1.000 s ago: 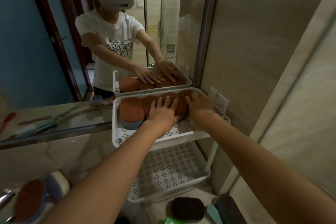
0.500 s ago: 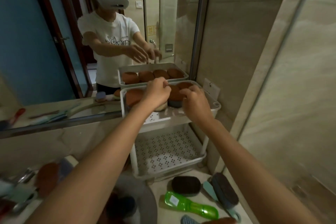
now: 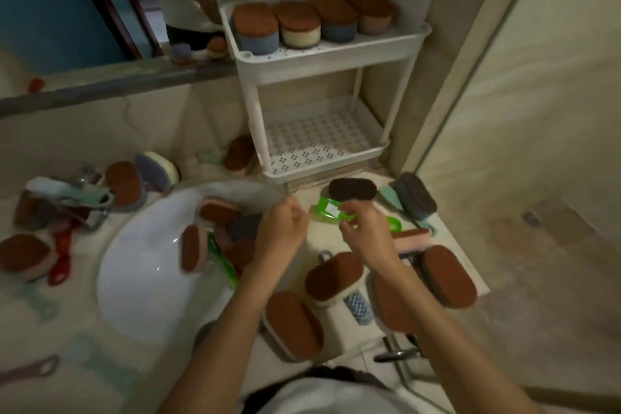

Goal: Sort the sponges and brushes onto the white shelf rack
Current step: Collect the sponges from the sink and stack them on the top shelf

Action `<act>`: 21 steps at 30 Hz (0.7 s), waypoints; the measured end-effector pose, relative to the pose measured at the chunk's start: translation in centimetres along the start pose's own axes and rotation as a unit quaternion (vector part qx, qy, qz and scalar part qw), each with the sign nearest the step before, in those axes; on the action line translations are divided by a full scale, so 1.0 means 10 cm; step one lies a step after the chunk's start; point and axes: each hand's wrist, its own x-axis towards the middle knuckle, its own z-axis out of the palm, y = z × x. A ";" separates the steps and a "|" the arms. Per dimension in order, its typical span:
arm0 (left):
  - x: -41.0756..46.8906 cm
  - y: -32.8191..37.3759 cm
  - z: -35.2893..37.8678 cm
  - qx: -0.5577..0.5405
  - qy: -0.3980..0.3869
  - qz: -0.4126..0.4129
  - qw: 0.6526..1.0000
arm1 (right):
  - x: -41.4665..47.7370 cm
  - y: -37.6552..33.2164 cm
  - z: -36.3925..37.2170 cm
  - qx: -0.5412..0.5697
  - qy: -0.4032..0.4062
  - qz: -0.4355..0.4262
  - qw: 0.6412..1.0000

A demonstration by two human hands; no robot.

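Observation:
The white shelf rack (image 3: 322, 67) stands at the back of the counter. Its top tier holds a row of several brown-topped sponges (image 3: 257, 28) standing upright. The lower tier (image 3: 322, 141) shows its perforated floor. My left hand (image 3: 280, 228) hovers over the sink's right rim, fingers loosely curled, holding nothing. My right hand (image 3: 366, 232) is curled over the middle of a green brush (image 3: 327, 210) lying on the counter; whether it grips the brush is hidden. A dark oval brush (image 3: 352, 189) lies just behind it.
The white sink (image 3: 141, 262) holds several sponges (image 3: 218, 212) and a green brush. More brown sponges (image 3: 332, 276) lie on the counter near me, others (image 3: 124, 183) and a red brush (image 3: 62, 255) at left. A teal-handled dark brush (image 3: 415, 196) lies at right. A mirror backs the counter.
Both hands left the sponges on the top tier and dropped to the counter in front of the rack. My view tilted down from the mirror to the sink and counter.

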 end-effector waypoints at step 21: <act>-0.36 -1.15 0.39 0.257 -0.371 0.154 0.879 | -0.26 0.52 0.57 -0.337 -0.273 -0.138 0.890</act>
